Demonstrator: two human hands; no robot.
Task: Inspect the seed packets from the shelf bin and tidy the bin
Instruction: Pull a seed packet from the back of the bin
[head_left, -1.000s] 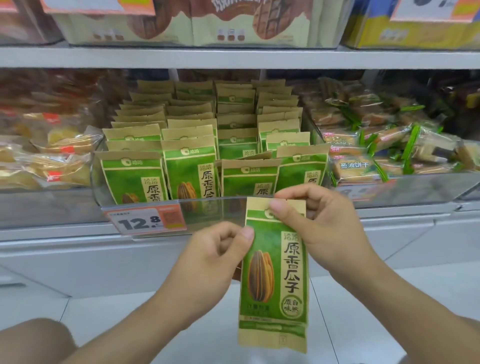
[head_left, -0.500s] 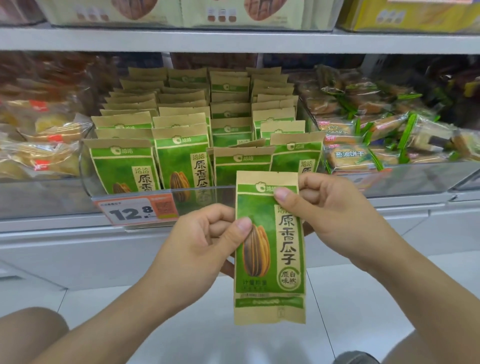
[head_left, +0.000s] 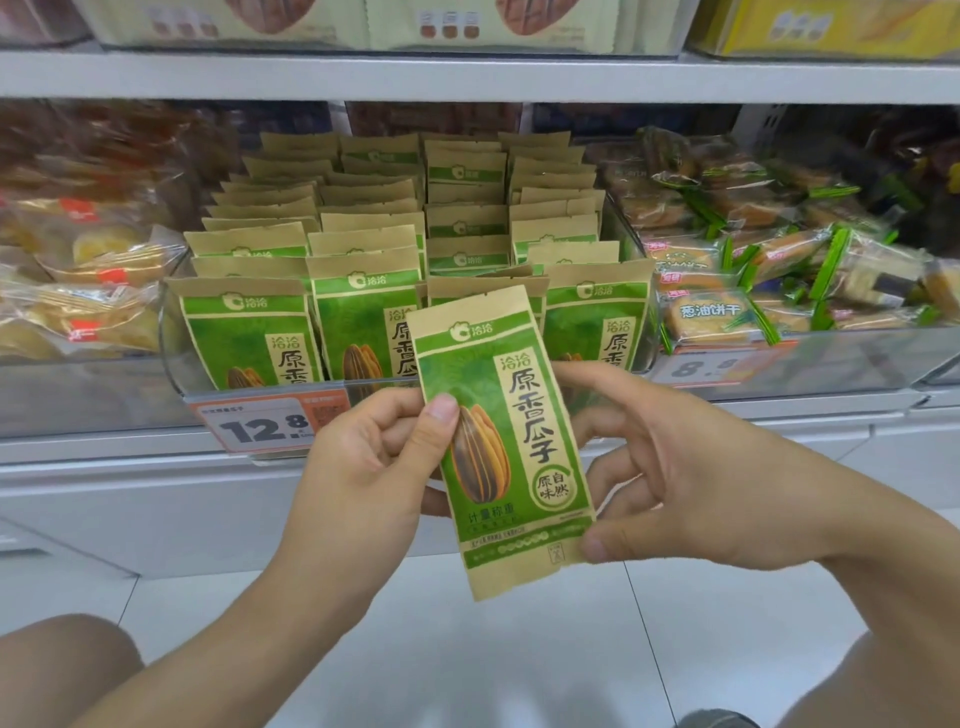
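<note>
I hold one green and tan seed packet (head_left: 511, 431) upright in front of the shelf, its printed face toward me and its top tilted slightly left. My left hand (head_left: 363, 467) pinches its left edge, thumb on the front. My right hand (head_left: 670, 473) grips the lower right corner, thumb on the front and fingers behind. Behind it, the clear shelf bin (head_left: 174, 364) holds several rows of identical packets (head_left: 363, 322) standing upright.
An orange price tag (head_left: 270, 423) reading 12.8 hangs on the bin's front. Bagged pastries (head_left: 88, 291) fill the left bin and green-wrapped biscuits (head_left: 769, 280) the right one. A shelf board (head_left: 467, 75) runs overhead. White floor tiles (head_left: 467, 649) lie below.
The packet rose and tilted its top to the left. My right hand slid from the top edge down to the lower right corner. My left hand moved up along the left edge.
</note>
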